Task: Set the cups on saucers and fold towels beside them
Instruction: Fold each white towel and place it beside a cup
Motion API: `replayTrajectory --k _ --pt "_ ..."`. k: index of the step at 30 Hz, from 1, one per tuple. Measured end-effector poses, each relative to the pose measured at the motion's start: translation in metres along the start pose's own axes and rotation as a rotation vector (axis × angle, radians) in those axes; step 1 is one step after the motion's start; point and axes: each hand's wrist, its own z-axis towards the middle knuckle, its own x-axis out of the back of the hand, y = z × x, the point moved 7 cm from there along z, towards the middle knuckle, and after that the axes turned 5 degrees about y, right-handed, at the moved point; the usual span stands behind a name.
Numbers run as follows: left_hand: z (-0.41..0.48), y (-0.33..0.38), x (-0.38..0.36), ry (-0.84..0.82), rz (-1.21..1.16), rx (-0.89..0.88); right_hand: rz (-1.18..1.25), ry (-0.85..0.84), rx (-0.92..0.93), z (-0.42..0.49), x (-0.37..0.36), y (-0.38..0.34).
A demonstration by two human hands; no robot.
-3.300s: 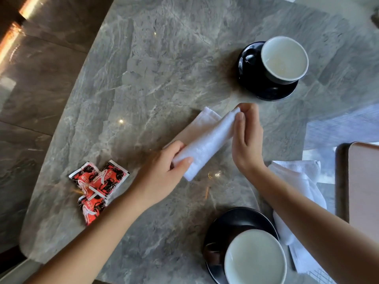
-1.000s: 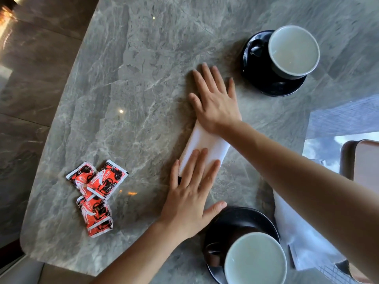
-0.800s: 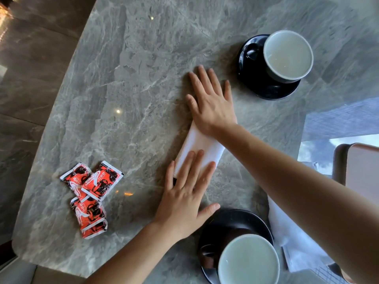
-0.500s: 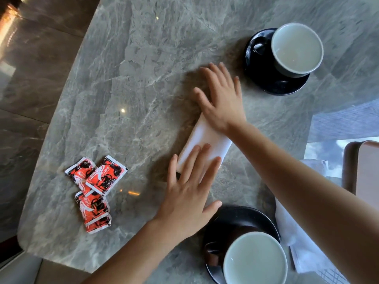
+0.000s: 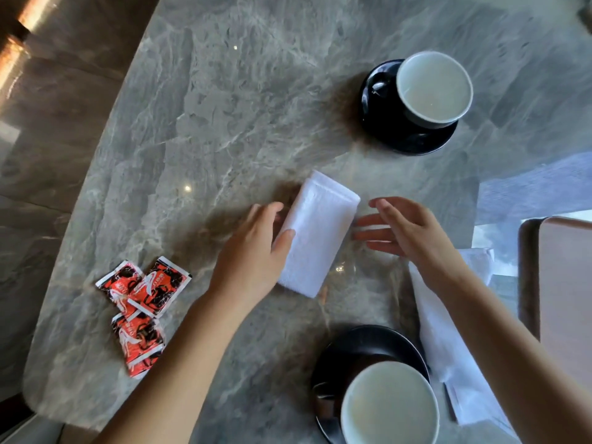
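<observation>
Cups come first from the near edge: the near cup point(image 5: 390, 404), pale inside, sits on a black near saucer point(image 5: 352, 347) at the lower right of the grey marble tabletop point(image 5: 224, 123). Just right of that saucer lies a loose white towel point(image 5: 445, 344), unfolded and partly hidden under the person's right forearm. To the left, near the tabletop's left edge, a small cluster of red sachets point(image 5: 142, 312) lies overlapping.

Farther in, at the middle of the tabletop, the folded towel point(image 5: 317, 232) lies flat as a narrow white rectangle, its long axis slanting from near-left to far-right. It sits between the two saucers, apart from both. The left hand point(image 5: 253, 251) is at the towel's left long edge with the fingers point(image 5: 283, 240) spread loosely; the thumb tip lies on the cloth, but nothing is gripped. The right hand point(image 5: 407, 229) hovers just right of the towel, fingers extended and relaxed, clear of the cloth and holding nothing.

At the far right, the far cup point(image 5: 434, 88) stands on its own black far saucer point(image 5: 384, 123), its handle turned left. A wooden chair back point(image 5: 563, 283) shows at the right edge, beyond the tabletop.
</observation>
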Motion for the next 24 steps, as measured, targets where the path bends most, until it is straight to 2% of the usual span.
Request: replayTrajectory --k 5,9,15,20,24 --pt "0.001 0.003 -0.004 0.008 0.105 -0.010 0.123 -0.112 -0.043 -0.010 -0.022 0.005" --pt "-0.003 0.001 -0.005 0.018 0.066 -0.028 0.230 -0.157 -0.037 -0.015 -0.031 0.003" --pt "-0.008 0.001 -0.009 0.000 0.008 -0.041 0.066 -0.078 0.151 -0.019 -0.044 -0.011" --pt "-0.011 0.005 -0.014 -0.030 -0.208 0.011 0.213 -0.112 0.082 -0.020 -0.042 -0.008" --pt "-0.010 0.016 -0.034 -0.252 -0.442 0.099 0.270 -0.067 0.088 -0.016 -0.020 -0.009"
